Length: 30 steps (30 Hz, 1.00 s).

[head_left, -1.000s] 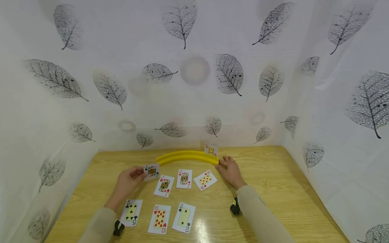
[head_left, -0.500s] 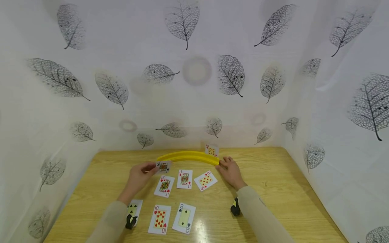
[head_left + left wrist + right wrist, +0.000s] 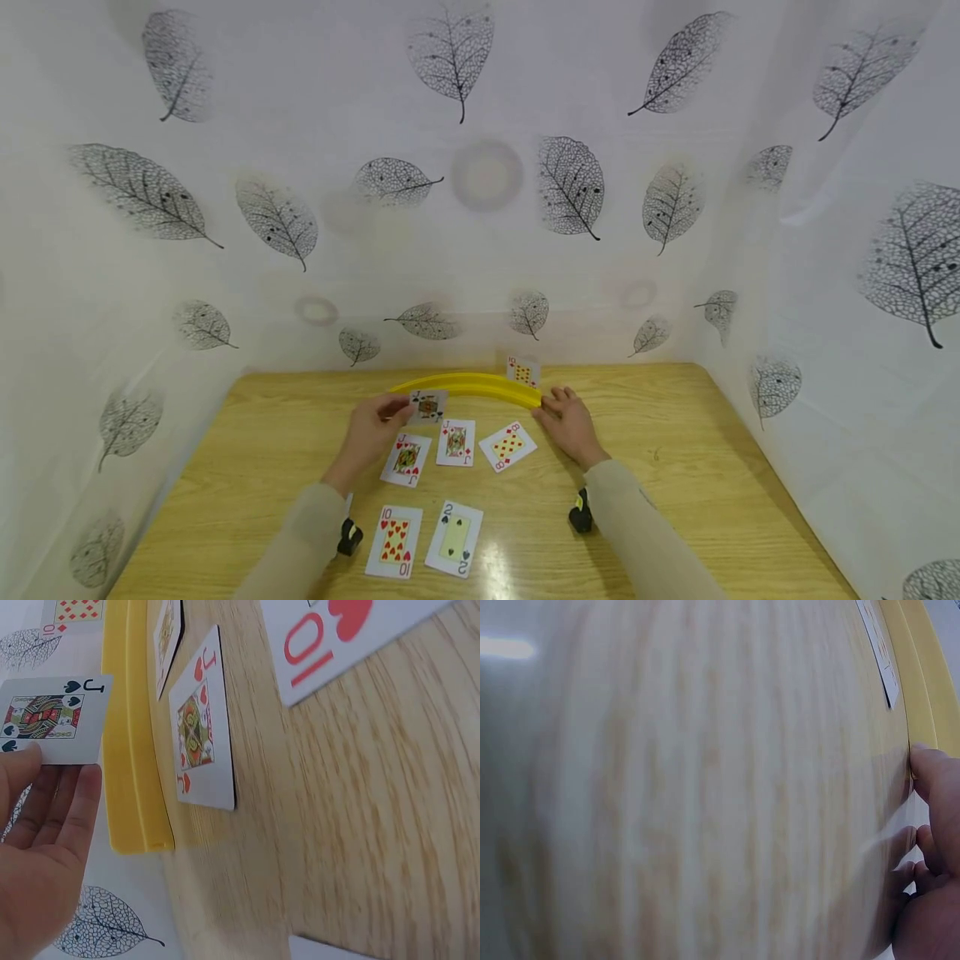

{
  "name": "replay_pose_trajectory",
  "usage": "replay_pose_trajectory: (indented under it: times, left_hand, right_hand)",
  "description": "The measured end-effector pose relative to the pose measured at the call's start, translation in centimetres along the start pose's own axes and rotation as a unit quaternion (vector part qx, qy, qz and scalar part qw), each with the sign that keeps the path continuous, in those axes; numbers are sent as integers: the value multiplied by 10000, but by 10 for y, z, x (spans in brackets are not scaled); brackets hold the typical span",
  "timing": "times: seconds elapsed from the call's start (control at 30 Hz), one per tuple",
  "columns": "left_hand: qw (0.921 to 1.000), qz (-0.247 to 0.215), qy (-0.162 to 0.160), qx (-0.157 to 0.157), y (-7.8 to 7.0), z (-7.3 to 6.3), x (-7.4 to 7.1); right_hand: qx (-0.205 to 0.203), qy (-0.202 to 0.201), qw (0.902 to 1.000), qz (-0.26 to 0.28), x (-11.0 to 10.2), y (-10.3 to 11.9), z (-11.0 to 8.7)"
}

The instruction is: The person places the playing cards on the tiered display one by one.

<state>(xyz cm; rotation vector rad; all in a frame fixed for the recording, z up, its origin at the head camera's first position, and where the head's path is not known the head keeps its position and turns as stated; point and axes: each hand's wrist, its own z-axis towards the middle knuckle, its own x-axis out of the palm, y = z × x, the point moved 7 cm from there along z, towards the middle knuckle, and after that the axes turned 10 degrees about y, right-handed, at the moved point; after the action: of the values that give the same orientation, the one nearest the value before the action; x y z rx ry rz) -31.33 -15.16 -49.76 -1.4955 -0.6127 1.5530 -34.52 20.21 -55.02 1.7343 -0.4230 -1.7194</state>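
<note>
My left hand (image 3: 369,437) pinches a jack of spades (image 3: 429,407) between thumb and fingers. The card is upright, face toward me, and overlaps the left half of a curved yellow card holder (image 3: 480,383) in the head view. Seen from the left wrist, the jack of spades (image 3: 45,720) is beside the holder's (image 3: 135,772) long side, my thumb on its face. At the holder's right end, my right hand (image 3: 570,425) grips it with thumb and index finger. A ten of diamonds (image 3: 522,372) stands in the holder near that end.
In front of the holder lie a jack of hearts (image 3: 406,460), a jack of diamonds (image 3: 455,442) and an eight of diamonds (image 3: 507,446). Nearer are a ten of hearts (image 3: 393,542) and a two of spades (image 3: 454,538). A leaf-patterned cloth (image 3: 480,267) borders the wooden table (image 3: 675,433).
My left hand has carried the jack of spades rightward and slightly away from me, from left of the holder to over it. Its forearm now mostly covers the five of clubs. My right hand stays put.
</note>
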Motion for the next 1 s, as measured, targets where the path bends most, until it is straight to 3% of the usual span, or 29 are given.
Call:
replay_pose_trajectory:
  times: [0.63, 1.0]
  left_hand:
    - [9992, -339, 172, -118, -10, 23, 27]
    - [9981, -591, 150, 31, -23, 36, 45]
  right_hand:
    - [0, 16, 10000, 76, 0, 0, -1]
    - [6, 30, 10000, -48, 1, -1, 0]
